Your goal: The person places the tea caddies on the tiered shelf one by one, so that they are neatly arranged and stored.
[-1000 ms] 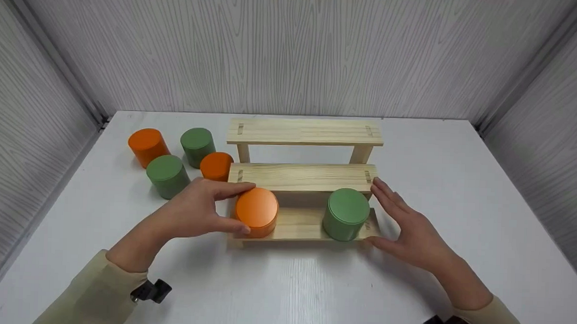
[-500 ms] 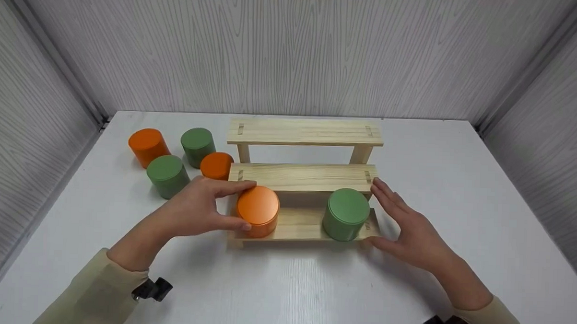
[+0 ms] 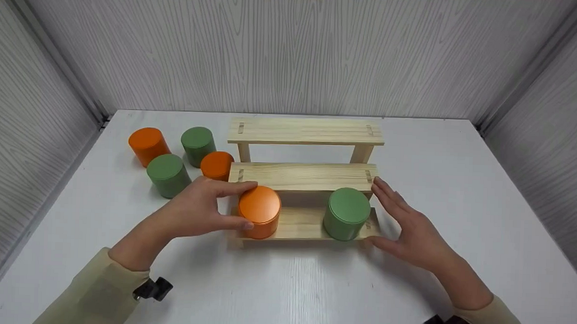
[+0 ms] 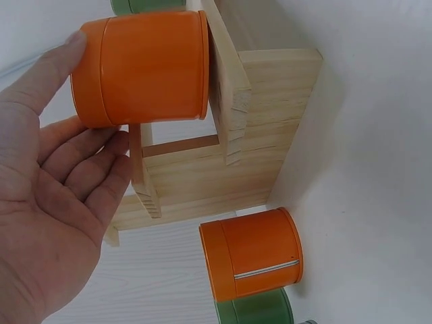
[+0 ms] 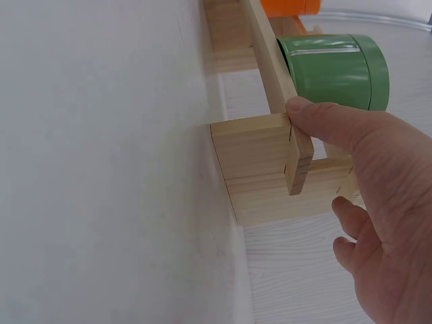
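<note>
A three-tier wooden rack stands in the middle of the table. At the left of its lowest step, my left hand holds an orange lidded tin between thumb and forefinger. The left wrist view shows this orange tin upright on the step, the thumb at its lid end. A green lidded tin sits on the same step toward the right. My right hand is at the rack's right end with fingers extended, and its thumb touches the lowest step's front edge beside the green tin.
Left of the rack, an orange tin, a green tin, another green tin and another orange tin stand on the white table. Grey wood-grain panels enclose the back and sides.
My left hand and the orange tin have shifted slightly to the right along the lowest step. The right hand, the green tin and the rack have stayed put.
</note>
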Demonstrator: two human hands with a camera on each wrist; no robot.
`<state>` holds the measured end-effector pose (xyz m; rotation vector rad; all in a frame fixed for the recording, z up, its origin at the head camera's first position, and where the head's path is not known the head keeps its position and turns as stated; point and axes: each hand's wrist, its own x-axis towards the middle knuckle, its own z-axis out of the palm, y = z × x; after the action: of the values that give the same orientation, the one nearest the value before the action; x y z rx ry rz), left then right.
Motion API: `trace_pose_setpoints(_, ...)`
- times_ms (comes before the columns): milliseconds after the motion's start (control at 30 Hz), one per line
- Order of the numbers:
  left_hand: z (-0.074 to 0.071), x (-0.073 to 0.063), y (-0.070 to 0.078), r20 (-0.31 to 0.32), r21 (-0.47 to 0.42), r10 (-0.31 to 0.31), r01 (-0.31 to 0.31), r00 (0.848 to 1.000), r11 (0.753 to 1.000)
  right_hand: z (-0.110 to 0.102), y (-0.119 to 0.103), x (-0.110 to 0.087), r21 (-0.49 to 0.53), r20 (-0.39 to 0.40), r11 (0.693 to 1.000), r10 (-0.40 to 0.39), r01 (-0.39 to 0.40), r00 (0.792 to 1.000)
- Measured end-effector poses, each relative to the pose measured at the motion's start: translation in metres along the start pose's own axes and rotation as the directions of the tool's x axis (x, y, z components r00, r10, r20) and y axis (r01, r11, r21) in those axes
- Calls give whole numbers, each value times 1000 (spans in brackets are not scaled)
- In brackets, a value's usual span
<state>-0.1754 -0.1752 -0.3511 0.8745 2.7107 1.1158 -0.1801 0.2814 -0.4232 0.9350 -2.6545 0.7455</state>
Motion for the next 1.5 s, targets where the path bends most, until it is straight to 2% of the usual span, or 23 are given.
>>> trace_pose_setpoints(767,2,2,2,12,93,-7,6,1000,996,1,0,1,3,5,1000,6,-6,1000)
trace_pose_setpoints(933,3,1,4,11,96,9,-10,1000,995,0,0,1,5,11,1000,4,-4,1000)
trace_pose_setpoints(1167,5,3,4,3,90,-16,16,1000,996,0,1,0,14,14,1000,6,-7,1000)
trace_pose_setpoints(1500,5,2,3,-10,63,-21,22,1000,998,-1,0,1,-2,15,1000,10,-10,1000)
